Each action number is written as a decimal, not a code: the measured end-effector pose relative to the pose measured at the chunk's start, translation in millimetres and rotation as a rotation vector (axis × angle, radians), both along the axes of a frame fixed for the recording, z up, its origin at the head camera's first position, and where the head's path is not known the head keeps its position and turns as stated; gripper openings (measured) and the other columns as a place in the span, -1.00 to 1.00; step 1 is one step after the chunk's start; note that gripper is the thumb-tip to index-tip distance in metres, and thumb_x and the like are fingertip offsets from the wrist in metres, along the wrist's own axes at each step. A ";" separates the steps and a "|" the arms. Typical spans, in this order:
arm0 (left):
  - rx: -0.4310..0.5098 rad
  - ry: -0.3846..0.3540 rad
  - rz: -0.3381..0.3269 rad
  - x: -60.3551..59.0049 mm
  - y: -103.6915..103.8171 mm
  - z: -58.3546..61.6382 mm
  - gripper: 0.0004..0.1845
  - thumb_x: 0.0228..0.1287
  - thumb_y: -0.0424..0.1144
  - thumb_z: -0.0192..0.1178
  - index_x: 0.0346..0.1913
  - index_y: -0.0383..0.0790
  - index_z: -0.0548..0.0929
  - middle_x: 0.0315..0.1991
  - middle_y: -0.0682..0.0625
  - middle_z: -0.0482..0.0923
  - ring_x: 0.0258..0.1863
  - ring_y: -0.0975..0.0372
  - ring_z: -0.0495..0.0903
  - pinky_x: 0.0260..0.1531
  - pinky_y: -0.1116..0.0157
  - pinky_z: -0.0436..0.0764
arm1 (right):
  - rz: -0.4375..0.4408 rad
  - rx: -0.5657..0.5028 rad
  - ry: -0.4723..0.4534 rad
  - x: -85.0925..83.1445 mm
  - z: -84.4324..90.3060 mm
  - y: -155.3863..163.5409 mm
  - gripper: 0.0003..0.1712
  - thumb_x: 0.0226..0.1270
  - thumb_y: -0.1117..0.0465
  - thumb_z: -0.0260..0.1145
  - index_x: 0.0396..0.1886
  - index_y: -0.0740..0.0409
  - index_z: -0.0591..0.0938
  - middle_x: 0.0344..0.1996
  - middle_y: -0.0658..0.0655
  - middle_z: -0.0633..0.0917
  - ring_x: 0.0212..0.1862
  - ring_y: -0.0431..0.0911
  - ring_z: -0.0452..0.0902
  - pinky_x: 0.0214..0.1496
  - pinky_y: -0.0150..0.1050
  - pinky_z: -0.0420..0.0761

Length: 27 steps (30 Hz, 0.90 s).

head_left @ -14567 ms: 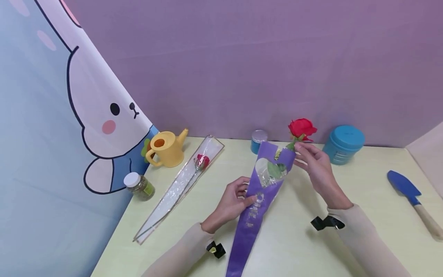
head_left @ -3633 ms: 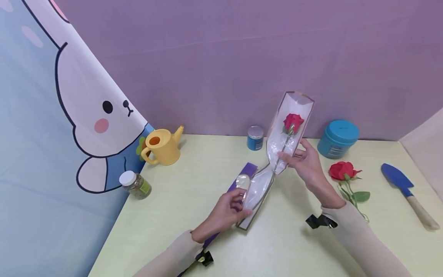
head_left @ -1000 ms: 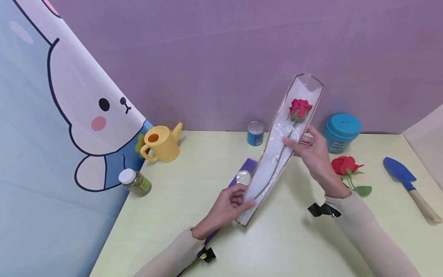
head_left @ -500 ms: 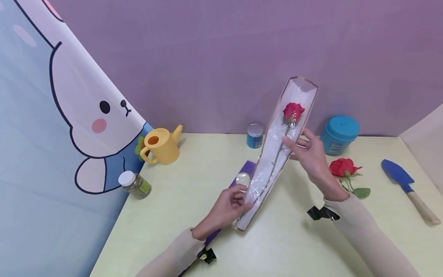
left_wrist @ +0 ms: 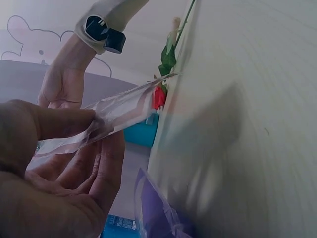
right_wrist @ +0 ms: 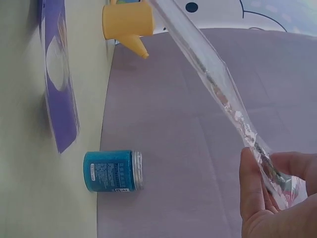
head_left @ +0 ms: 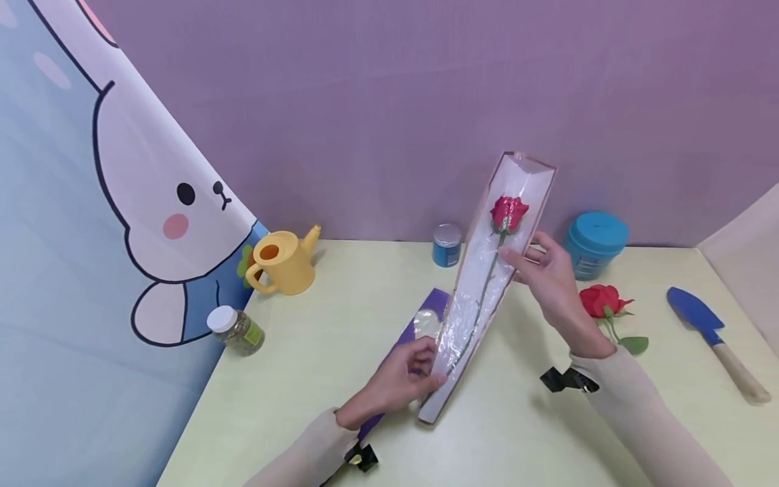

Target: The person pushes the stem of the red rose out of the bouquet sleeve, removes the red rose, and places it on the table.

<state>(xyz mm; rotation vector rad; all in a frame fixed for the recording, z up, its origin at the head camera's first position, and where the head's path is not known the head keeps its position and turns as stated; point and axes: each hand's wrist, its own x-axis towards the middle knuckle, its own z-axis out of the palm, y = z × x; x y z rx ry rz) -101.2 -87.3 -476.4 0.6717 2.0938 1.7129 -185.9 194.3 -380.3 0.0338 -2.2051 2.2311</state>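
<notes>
A long clear sleeve (head_left: 487, 270) with a red rose (head_left: 508, 213) inside is held slanted above the table, its top toward the back wall. My left hand (head_left: 402, 382) pinches its lower end; thumb and fingers show on the film (left_wrist: 119, 111) in the left wrist view. My right hand (head_left: 548, 284) grips the sleeve just below the bloom, thumb in front, with the film (right_wrist: 208, 64) running away from that hand (right_wrist: 277, 198). A flat purple sleeve (head_left: 420, 325) lies on the table beneath my left hand. A loose red rose (head_left: 599, 299) lies right of my right hand.
On the pale green table: a yellow watering can (head_left: 286, 260), a white-lidded jar (head_left: 234, 329), a small blue jar (head_left: 447, 245), a teal tub (head_left: 595, 243) and a blue trowel (head_left: 712, 331). A bunny backdrop (head_left: 152, 203) closes the left side, a purple wall the back.
Earlier both hands held the purple sleeve with the rose; both now lie on the table. The clear sleeve, bent 3.6 s ago, is straight; its top has swung slightly left and down.
</notes>
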 end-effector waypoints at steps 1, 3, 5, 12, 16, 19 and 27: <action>-0.005 0.006 -0.007 0.3 0.1 -0.2 -0.65 0.30 -0.46 0.34 0.10 -0.42 0.56 -0.17 -0.42 0.69 -0.37 0.44 0.60 -0.35 0.50 0.64 | 0.005 -0.007 -0.001 0.2 -1.0 0.0 -0.23 0.45 0.07 0.42 0.52 0.15 0.33 -0.12 -0.30 0.77 -0.12 -0.40 0.78 -0.14 -0.41 0.77; -0.016 0.011 -0.024 1.2 0.1 0.0 -0.65 0.31 -0.45 0.33 0.12 -0.40 0.57 -0.15 -0.40 0.70 -0.36 0.45 0.61 -0.32 0.47 0.67 | 0.012 -0.014 -0.007 0.4 -3.4 -0.7 -0.21 0.44 0.08 0.42 0.54 0.17 0.32 -0.13 -0.31 0.78 -0.12 -0.39 0.78 -0.13 -0.40 0.77; -0.030 0.011 -0.046 1.9 0.1 0.0 -0.66 0.32 -0.45 0.33 0.12 -0.39 0.58 -0.13 -0.39 0.70 -0.35 0.45 0.61 -0.30 0.45 0.69 | 0.020 -0.008 -0.016 0.4 -6.7 -1.9 -0.19 0.44 0.09 0.42 0.56 0.18 0.31 -0.17 -0.33 0.79 -0.13 -0.39 0.78 -0.12 -0.41 0.77; -0.068 -0.001 -0.089 2.9 0.6 -1.1 -0.65 0.36 -0.42 0.32 0.17 -0.36 0.61 -0.04 -0.31 0.64 -0.35 0.47 0.63 -0.26 0.43 0.71 | 0.055 0.001 -0.074 1.5 -18.0 -7.3 -0.23 0.46 0.15 0.41 0.55 0.27 0.34 -0.25 -0.34 0.81 -0.18 -0.36 0.78 -0.07 -0.44 0.75; -0.065 -0.008 -0.072 4.4 0.4 -1.0 -0.61 0.36 -0.38 0.33 0.21 -0.39 0.60 -0.01 -0.34 0.64 -0.35 0.46 0.63 -0.31 0.44 0.70 | 0.067 0.022 -0.080 2.2 -23.1 -8.7 -0.25 0.47 0.17 0.40 0.54 0.29 0.35 -0.23 -0.34 0.80 -0.17 -0.36 0.78 -0.07 -0.42 0.76; -0.059 -0.014 -0.055 4.9 0.3 -0.7 -0.55 0.36 -0.36 0.33 0.26 -0.41 0.58 0.02 -0.36 0.67 -0.33 0.46 0.62 -0.29 0.45 0.68 | 0.080 0.021 -0.081 2.5 -25.6 -9.8 -0.26 0.48 0.19 0.39 0.53 0.31 0.35 -0.24 -0.33 0.81 -0.17 -0.36 0.78 -0.08 -0.40 0.77; -0.024 0.000 -0.010 5.1 3.0 -1.3 -0.49 0.39 -0.35 0.31 0.32 -0.51 0.51 0.05 -0.43 0.68 -0.31 0.47 0.60 -0.17 0.43 0.68 | 0.112 0.058 -0.110 5.5 -30.9 -14.6 -0.28 0.48 0.18 0.39 0.51 0.31 0.37 -0.14 -0.20 0.84 -0.14 -0.36 0.77 -0.05 -0.37 0.77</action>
